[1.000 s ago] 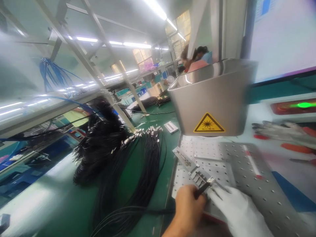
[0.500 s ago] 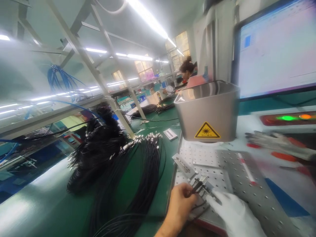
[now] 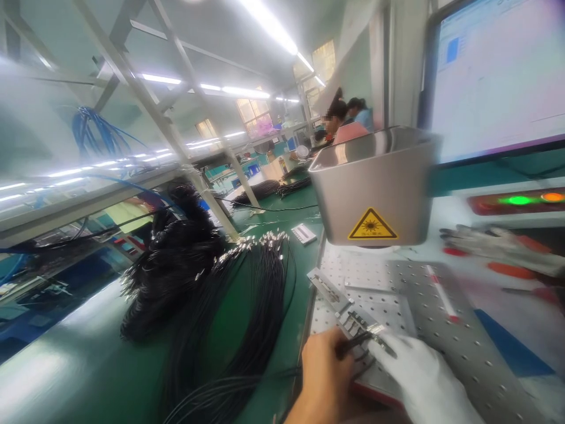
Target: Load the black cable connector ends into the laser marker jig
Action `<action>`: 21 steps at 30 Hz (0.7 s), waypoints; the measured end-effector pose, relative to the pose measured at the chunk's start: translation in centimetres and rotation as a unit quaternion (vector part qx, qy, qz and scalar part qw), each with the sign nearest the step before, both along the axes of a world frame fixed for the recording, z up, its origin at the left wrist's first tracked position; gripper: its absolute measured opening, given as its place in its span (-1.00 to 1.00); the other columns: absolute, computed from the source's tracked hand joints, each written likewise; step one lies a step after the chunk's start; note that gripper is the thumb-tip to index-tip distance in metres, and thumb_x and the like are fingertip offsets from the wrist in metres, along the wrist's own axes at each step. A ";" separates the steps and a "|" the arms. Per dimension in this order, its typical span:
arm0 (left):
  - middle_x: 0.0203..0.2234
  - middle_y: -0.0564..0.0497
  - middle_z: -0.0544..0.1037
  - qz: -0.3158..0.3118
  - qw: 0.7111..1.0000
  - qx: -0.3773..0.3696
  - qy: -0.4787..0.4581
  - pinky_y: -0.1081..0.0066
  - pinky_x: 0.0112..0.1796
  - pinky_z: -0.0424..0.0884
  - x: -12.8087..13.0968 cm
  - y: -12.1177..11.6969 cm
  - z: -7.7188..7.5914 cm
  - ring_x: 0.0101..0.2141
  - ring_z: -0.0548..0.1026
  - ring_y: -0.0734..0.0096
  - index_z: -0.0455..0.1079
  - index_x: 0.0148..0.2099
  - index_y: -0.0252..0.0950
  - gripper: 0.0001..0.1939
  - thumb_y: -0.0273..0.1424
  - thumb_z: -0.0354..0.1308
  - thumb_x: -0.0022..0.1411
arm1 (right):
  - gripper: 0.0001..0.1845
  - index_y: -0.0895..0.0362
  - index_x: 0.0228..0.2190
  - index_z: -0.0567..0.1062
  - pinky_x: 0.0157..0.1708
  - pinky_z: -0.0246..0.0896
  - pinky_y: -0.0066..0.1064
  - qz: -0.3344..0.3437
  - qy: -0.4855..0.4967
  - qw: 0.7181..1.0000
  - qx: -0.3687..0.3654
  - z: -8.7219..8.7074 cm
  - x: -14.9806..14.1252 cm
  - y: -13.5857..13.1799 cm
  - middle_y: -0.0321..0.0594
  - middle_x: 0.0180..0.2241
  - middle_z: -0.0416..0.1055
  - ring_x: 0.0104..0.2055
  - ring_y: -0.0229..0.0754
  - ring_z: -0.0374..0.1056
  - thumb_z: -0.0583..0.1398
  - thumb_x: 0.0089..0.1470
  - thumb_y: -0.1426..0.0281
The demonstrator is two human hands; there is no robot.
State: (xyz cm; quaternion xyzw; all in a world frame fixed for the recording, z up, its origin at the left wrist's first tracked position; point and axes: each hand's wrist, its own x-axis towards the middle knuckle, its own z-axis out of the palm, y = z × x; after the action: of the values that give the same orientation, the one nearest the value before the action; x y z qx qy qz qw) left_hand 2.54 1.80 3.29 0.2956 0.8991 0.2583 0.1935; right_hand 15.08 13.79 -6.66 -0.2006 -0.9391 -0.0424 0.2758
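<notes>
Whereas the black cable (image 3: pixel 361 340) hid more of the metal holder (image 3: pixel 354 317) half a second ago, its tip now sits closer to the gloved right hand (image 3: pixel 417 365), so the work seems to lie between both hands. The bare left hand (image 3: pixel 327 368) is closed on the cable; the holder lies just beyond that grip (whether the glove pinches anything, I cannot tell).

Bright overhead, we note a long tube light (image 3: pixel 269 26), more strips running toward the far end. Far windows (image 3: pixel 324 60) look yellowish. Pale metal frame (image 3: pixel 150 107) slants across our left. Near left, green tabletop (image 3: pixel 57 368), glossy with glare. Greenish wall (image 3: pixel 358 75), far right of centre.
</notes>
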 end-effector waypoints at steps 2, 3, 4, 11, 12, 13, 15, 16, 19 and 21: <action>-0.56 0.11 0.45 0.001 1.000 0.000 0.003 0.49 -0.38 0.09 0.0 0.1 0.0 -0.45 0.32 0.48 0.50 -0.41 -0.25 -0.83 -0.56 0.11 -0.03 | -0.46 -0.10 -0.13 0.60 -0.35 0.38 -0.41 0.024 -0.009 1.000 0.008 0.1 0.1 0.1 -0.26 -0.08 0.50 -0.26 -0.15 0.42 0.11 -0.04 0.64; -0.56 0.11 0.45 0.002 1.000 0.001 0.003 0.49 -0.38 0.09 0.0 0.1 -0.1 -0.45 0.32 0.49 0.49 -0.41 -0.26 -0.83 -0.56 0.11 -0.03 | -0.45 -0.10 -0.12 0.60 -0.33 0.40 -0.40 0.036 -0.011 0.999 0.011 0.1 0.1 0.1 -0.27 -0.05 0.49 -0.23 -0.14 0.42 0.11 -0.04 0.65; -0.56 0.12 0.44 0.003 1.000 0.002 0.001 0.49 -0.39 0.09 0.0 0.1 -0.1 -0.45 0.31 0.49 0.48 -0.43 -0.26 -0.84 -0.56 0.11 -0.02 | -0.44 -0.10 -0.12 0.60 -0.32 0.41 -0.39 0.041 -0.011 0.999 0.011 0.0 0.2 0.1 -0.28 -0.03 0.49 -0.21 -0.13 0.43 0.11 -0.04 0.66; -0.63 0.16 0.34 0.032 0.998 0.027 -0.055 0.48 -0.43 0.06 -0.3 0.3 -0.4 -0.47 0.28 0.52 0.41 -0.51 -0.31 -0.92 -0.56 0.15 -0.05 | -0.32 -0.12 -0.06 0.59 -0.33 0.45 -0.40 0.036 -0.022 0.999 0.008 0.8 -0.2 0.2 -0.36 -0.02 0.49 -0.22 -0.16 0.44 0.08 -0.08 0.72; -0.63 0.16 0.33 0.039 0.997 0.030 -0.065 0.48 -0.44 0.06 -0.3 0.3 -0.4 -0.47 0.27 0.52 0.41 -0.51 -0.31 -0.93 -0.56 0.16 -0.05 | -0.32 -0.13 -0.05 0.58 -0.37 0.44 -0.42 0.041 -0.032 0.998 0.019 0.8 -0.4 0.4 -0.34 -0.03 0.50 -0.24 -0.15 0.45 0.09 -0.09 0.71; -0.64 0.17 0.32 0.045 0.996 0.033 -0.074 0.48 -0.44 0.06 -0.3 0.4 -0.4 -0.48 0.26 0.52 0.41 -0.51 -0.31 -0.93 -0.55 0.16 -0.06 | -0.31 -0.16 -0.04 0.58 -0.41 0.42 -0.43 0.045 -0.048 0.998 0.024 0.6 -0.6 0.7 -0.32 -0.04 0.51 -0.28 -0.15 0.46 0.11 -0.10 0.70; -0.65 0.17 0.31 0.052 0.994 0.041 -0.090 0.48 -0.46 0.05 -0.3 0.5 -0.4 -0.49 0.25 0.53 0.42 -0.51 -0.32 -0.93 -0.56 0.17 -0.07 | -0.30 -0.21 -0.03 0.57 -0.49 0.36 -0.46 0.052 -0.091 0.994 0.005 -0.2 -1.0 1.5 -0.29 -0.10 0.53 -0.38 -0.17 0.45 0.13 -0.09 0.68; -0.65 0.18 0.30 0.055 0.993 0.044 -0.096 0.49 -0.46 0.05 -0.3 0.5 -0.4 -0.50 0.24 0.53 0.41 -0.51 -0.32 -0.92 -0.58 0.16 -0.08 | -0.32 -0.23 -0.03 0.57 -0.51 0.32 -0.48 0.052 -0.107 0.993 -0.018 -0.8 -1.2 1.9 -0.28 -0.15 0.54 -0.42 -0.19 0.44 0.13 -0.07 0.67; -0.66 0.19 0.28 0.059 0.990 0.051 -0.115 0.49 -0.47 0.05 -0.5 0.5 -0.4 -0.51 0.22 0.56 0.38 -0.54 -0.32 -0.89 -0.62 0.15 -0.09 | -0.44 -0.23 -0.02 0.56 -0.49 0.26 -0.53 0.049 -0.109 0.987 -0.105 -2.5 -1.6 2.8 -0.25 -0.32 0.54 -0.47 -0.25 0.41 0.13 0.07 0.58; -0.67 0.20 0.25 0.052 0.986 0.062 -0.143 0.48 -0.48 0.04 -0.8 0.5 -0.5 -0.52 0.19 0.56 0.34 -0.55 -0.32 -0.88 -0.60 0.18 -0.09 | -0.57 -0.23 -0.07 0.59 -0.50 0.24 -0.54 0.036 -0.091 0.984 -0.151 -3.1 -1.9 2.9 -0.25 -0.40 0.52 -0.49 -0.25 0.41 0.14 0.15 0.48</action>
State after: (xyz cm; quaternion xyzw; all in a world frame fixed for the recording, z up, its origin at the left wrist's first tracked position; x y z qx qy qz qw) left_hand 1.70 2.26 2.81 0.2203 0.8585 0.3631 0.2873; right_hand 13.18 16.71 -9.74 -0.2018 -0.9624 0.0920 0.1570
